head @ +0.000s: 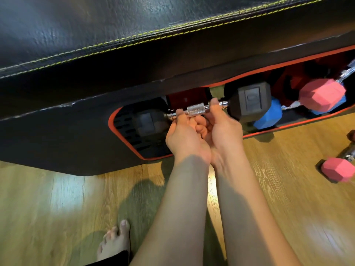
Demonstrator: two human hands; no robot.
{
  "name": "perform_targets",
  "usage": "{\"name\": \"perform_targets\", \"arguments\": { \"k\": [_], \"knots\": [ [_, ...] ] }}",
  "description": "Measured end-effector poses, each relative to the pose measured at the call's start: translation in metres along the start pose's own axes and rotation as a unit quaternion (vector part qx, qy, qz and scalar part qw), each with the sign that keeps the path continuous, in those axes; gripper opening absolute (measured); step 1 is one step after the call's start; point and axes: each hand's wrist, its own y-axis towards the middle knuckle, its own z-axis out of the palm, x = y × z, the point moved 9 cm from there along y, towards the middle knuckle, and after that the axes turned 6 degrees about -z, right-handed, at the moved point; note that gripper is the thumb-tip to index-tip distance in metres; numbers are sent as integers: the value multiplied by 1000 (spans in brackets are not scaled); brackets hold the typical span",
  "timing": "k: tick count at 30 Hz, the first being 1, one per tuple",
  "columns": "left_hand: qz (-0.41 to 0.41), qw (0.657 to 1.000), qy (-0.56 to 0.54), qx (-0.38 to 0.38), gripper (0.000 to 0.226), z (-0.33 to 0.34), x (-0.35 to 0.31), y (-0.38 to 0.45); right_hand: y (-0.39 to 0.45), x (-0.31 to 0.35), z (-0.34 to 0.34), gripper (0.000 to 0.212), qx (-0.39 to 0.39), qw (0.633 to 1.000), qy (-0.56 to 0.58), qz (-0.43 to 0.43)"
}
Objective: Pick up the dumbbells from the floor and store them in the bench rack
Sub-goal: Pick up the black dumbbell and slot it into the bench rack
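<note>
Under the bench, at the rack opening [123, 120], both hands grip the black dumbbell [247, 100] by its handle, left hand [184, 135] and right hand [222, 129] curled round it. Storing step; next, slide it in and release. A pink dumbbell [338, 169] waits on the floor [57, 208], right.

floor [57, 208]: light wood-grain planks, glossy
bare foot [115, 240]: rested on the floor, lower left, toes forward

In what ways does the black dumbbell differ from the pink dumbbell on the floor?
The black dumbbell is held by both hands at the bench rack opening; the pink dumbbell on the floor lies untouched. The black dumbbell's heads look larger than the pink one's. Both have hexagonal heads and metal handles.
</note>
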Motion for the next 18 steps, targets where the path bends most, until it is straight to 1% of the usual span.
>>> {"name": "perform_targets", "arguments": {
  "k": [4, 7, 10, 14, 18],
  "knots": [
    [7, 999, 37, 21, 10, 11, -4, 1, 2, 6, 12, 14, 29, 999, 22, 0],
    [10, 999, 40, 20, 9, 12, -7, 3, 2, 3, 17, 14, 53, 998, 33, 14],
    [5, 999, 32, 10, 14, 9, -8, 4, 2, 3, 19, 20, 55, 998, 27, 21],
    [0, 999, 31, -8, 22, 9, -10, 4, 2, 2, 19, 21, 54, 998, 0, 21],
    [-4, 1000, 24, -2, 31, 12, -10, 8, 3, 3, 21, 23, 71, 997, 1, 16]
  ]
}}
